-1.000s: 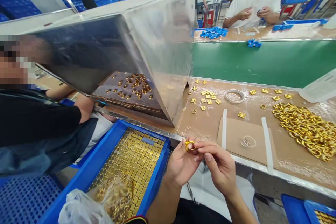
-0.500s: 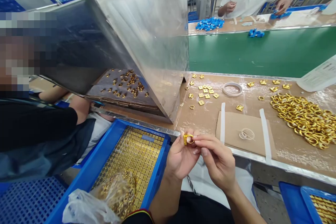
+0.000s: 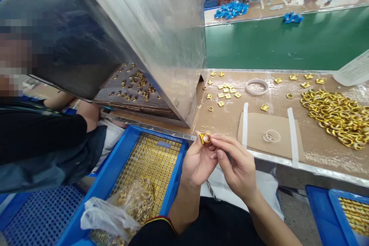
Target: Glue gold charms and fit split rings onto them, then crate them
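Observation:
A gold ring (image 3: 202, 139) with a flat broad top is held up between my two hands, in front of the table edge. My left hand (image 3: 198, 164) pinches its flat-topped side between thumb and fingers, palm turned up. From the other side, my right hand (image 3: 238, 167) has its fingertips on the ring's band. Beyond them on the table lie several small square gold pieces (image 3: 226, 91) and a few loose rings (image 3: 210, 109). Off to the right is a big heap of gold rings (image 3: 338, 119).
A metal hood (image 3: 184, 46) stands at left over more gold pieces (image 3: 141, 84). Below sits a blue tray (image 3: 174, 178) with gold rows and a plastic bag (image 3: 108, 215). A tape roll (image 3: 256, 87) and taped cardboard (image 3: 266, 123) lie ahead. A co-worker's arm (image 3: 67, 102) is at left.
The ring has turned slightly in my fingers, so its opening shows more to me. My hands stay close together around it. The view has tilted down a little, and the co-worker's hands opposite have moved.

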The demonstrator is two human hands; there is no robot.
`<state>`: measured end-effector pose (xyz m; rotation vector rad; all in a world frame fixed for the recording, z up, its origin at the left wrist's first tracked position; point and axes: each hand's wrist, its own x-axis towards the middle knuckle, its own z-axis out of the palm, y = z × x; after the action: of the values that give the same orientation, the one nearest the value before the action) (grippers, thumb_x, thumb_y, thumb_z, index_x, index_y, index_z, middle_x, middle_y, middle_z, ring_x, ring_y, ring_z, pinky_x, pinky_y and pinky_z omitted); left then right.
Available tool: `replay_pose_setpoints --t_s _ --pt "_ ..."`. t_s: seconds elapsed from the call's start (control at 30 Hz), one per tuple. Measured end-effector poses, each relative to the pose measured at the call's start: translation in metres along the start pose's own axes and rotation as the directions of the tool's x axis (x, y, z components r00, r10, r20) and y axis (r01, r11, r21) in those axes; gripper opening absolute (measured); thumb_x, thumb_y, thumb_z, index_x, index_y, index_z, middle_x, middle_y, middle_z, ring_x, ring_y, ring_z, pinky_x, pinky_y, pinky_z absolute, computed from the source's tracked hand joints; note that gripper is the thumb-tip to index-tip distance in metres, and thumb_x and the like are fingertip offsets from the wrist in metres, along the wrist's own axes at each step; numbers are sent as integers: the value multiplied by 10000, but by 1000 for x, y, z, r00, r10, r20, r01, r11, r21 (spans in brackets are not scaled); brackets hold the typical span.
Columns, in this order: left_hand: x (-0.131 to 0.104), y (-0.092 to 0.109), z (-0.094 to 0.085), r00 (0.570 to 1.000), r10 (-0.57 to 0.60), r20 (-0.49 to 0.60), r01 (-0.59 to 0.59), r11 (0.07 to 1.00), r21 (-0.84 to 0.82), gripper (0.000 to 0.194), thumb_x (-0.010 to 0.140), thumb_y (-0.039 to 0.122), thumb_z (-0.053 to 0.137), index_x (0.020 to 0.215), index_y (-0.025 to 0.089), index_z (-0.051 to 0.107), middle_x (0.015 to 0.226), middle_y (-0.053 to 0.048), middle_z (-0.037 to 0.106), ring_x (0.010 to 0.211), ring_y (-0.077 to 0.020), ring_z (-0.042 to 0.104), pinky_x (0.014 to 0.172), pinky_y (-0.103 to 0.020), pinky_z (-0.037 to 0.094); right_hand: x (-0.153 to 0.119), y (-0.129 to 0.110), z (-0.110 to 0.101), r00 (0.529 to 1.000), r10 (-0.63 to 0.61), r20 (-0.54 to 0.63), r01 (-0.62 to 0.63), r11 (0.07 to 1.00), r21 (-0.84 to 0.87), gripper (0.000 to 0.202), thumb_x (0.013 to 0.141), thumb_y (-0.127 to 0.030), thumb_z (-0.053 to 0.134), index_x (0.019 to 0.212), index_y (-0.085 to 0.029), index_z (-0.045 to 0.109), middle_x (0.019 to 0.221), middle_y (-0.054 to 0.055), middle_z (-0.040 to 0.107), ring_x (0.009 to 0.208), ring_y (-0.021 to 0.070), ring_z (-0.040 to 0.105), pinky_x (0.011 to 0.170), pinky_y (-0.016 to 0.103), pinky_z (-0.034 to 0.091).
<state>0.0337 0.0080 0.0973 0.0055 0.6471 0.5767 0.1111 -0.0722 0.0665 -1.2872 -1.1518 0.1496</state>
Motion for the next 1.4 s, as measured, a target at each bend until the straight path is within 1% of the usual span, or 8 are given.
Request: replay_pose_setpoints --t_s 0.17,0.37,0.47,0.7,0.87,1.0,1.27,1.4 --pt "2 -3 1 1000 -6 -7 6 1000 7 466 1068 215 380 675 133 615 691 -5 570 618 -87 571 501 -158 432 7 -3 0 992 109 -68 -110 994 -13 213 915 -98 663 1066 -236 724 1036 62 755 938 189 731 822 310 624" --pt "5 -6 -4 997 -44 -61 44 999 0 438 1057 180 397 673 144 605 700 -9 576 660 -101 599 485 -157 431 10 -4 -3 982 187 -4 -187 979 -84 156 912 -88 657 960 -226 712 961 41 735 871 176 713 772 293 606" --pt "5 -8 -5 998 -48 -42 49 999 23 452 1062 195 383 668 141 597 716 -17 569 676 -100 595 492 -153 434 9 -3 -4 978 207 1 -207 975 -85 144 911 -94 659 948 -226 704 955 44 728 866 179 705 764 296 600" --pt "5 -13 -15 993 -16 120 -5 984 177 336 982 326 608 695 158 564 739 6 505 658 -93 506 524 -159 415 11 -3 -12 976 213 37 -212 977 -21 153 903 -76 653 893 -226 683 905 29 706 840 169 687 732 274 580" --pt "8 -8 -30 934 11 357 -168 896 411 438 767 483 831 691 173 532 715 26 464 655 -104 453 600 -191 419 6 -5 -19 967 227 113 -236 969 74 90 896 -141 703 917 -229 698 942 45 715 888 189 698 743 288 589" --pt "7 -4 -38 899 44 436 -267 843 466 451 755 517 827 666 175 548 705 17 486 670 -117 449 679 -232 437 0 -6 -16 965 241 104 -253 960 120 91 899 -145 703 917 -234 706 952 47 713 909 192 702 777 299 590" --pt "2 -4 -43 879 78 471 -340 795 502 504 771 592 778 635 184 516 702 14 445 674 -133 433 647 -248 400 -2 -10 -14 971 211 113 -226 964 142 88 902 -145 706 868 -227 708 942 37 707 886 177 699 813 304 588" --pt "5 -4 -47 821 143 553 -465 730 501 488 818 595 730 645 189 521 694 18 428 668 -137 406 649 -258 394 -2 -13 -11 975 199 95 -211 969 131 78 906 -156 710 876 -228 708 944 32 711 903 171 695 832 299 587"
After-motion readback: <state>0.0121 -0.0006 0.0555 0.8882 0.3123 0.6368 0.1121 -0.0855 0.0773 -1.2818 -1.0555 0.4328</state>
